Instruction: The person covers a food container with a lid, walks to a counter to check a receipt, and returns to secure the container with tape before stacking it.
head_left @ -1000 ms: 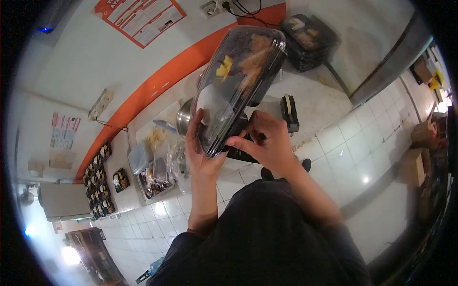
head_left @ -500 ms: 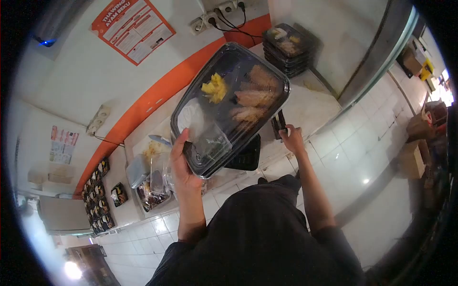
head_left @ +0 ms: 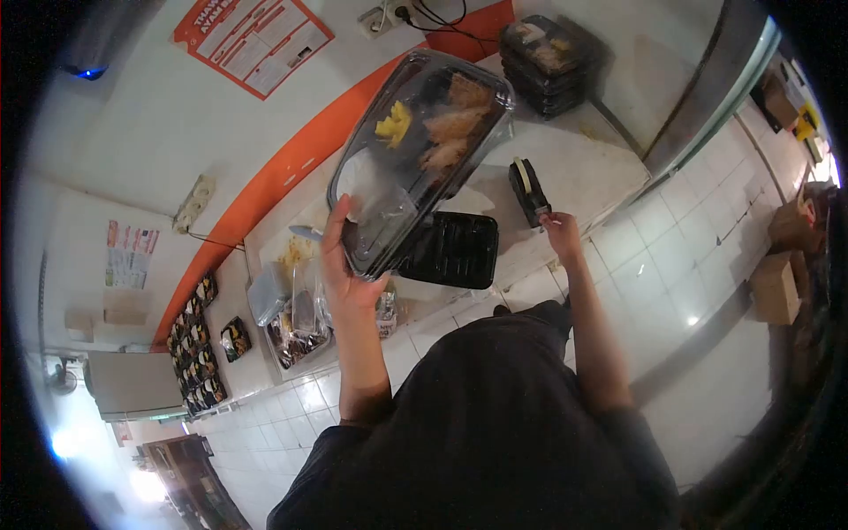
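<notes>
My left hand (head_left: 346, 287) is wrapped round the lower corner of a black food tray with a clear lid (head_left: 406, 163), holding it tilted above the counter. Under the lid are brown breaded pieces, a yellow shredded portion, a white wrapped portion and a clear packet. Lower right of it, my right hand (head_left: 563, 234) is pinched at the near end of a black tape dispenser (head_left: 528, 190) with a pale roll, apparently on the tape end, which barely shows. Below the held tray lies an empty black tray (head_left: 468, 250) on the counter, partly covered by it.
Several lidded food trays (head_left: 548, 66) are stacked at the back right of the counter. To the left stand a bin of wrapped items (head_left: 296, 336), a knife (head_left: 306, 231) and rows of packed boxes (head_left: 196, 358). Sockets with cables (head_left: 402, 16) are on the wall.
The held tray has tilted more and shifted slightly up and left in view. More of the empty tray and the tape dispenser shows. My right hand remains at the dispenser's end.
</notes>
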Available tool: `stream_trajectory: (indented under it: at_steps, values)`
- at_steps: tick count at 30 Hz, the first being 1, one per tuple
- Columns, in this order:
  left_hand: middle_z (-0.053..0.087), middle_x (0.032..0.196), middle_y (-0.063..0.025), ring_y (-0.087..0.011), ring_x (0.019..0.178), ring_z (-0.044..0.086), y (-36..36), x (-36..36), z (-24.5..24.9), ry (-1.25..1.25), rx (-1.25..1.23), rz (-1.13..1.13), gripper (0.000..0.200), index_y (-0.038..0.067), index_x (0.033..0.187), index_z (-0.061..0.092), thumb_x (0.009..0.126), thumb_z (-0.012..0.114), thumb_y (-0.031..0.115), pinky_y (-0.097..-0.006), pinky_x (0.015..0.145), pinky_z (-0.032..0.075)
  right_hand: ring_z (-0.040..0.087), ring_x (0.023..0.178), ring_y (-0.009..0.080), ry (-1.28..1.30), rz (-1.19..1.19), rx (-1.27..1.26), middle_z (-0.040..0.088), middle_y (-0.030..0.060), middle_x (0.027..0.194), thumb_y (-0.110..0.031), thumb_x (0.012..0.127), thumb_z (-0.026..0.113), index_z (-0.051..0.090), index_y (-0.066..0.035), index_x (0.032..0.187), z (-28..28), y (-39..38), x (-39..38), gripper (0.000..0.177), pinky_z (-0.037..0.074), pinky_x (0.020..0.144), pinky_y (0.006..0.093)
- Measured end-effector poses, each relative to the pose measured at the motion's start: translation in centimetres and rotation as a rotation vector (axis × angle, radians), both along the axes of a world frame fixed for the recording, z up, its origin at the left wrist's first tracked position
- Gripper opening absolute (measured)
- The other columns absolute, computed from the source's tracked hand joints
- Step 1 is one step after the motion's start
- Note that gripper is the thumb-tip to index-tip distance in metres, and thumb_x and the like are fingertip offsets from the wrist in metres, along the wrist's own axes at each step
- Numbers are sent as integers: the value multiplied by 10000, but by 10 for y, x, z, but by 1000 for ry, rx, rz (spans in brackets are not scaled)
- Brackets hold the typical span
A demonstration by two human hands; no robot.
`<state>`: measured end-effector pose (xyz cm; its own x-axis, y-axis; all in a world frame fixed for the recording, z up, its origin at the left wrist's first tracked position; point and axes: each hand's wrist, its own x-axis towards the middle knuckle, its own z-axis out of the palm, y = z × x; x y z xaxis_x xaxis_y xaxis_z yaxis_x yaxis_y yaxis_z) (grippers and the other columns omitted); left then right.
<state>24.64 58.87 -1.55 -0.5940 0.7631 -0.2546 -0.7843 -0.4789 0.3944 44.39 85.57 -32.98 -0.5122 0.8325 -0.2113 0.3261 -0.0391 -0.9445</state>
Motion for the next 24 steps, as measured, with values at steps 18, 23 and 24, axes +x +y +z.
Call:
stream_trajectory:
  at_steps: [18,23,24]
  values:
    - [706,1102,-126,-307,1014,683,-2,10,16,92,-34,111,260,47,1127,658,892,655,157,-488,919,547,472,759,144,598,270,246,485,62,866,-90,927,644,621,29,938,280,-68,6,122,390,679,251]
    - [703,1103,-116,-293,983,693,10,32,28,219,-121,203,282,46,1136,640,889,668,179,-473,884,565,440,739,124,644,261,432,486,50,857,-124,935,647,634,30,924,349,-82,1,155,365,663,249]
    - [704,1097,-116,-293,974,696,10,27,24,105,-138,170,289,46,1140,635,889,670,185,-472,877,569,424,718,112,601,250,447,483,44,852,-134,937,647,635,33,912,350,-82,-4,170,356,639,248]
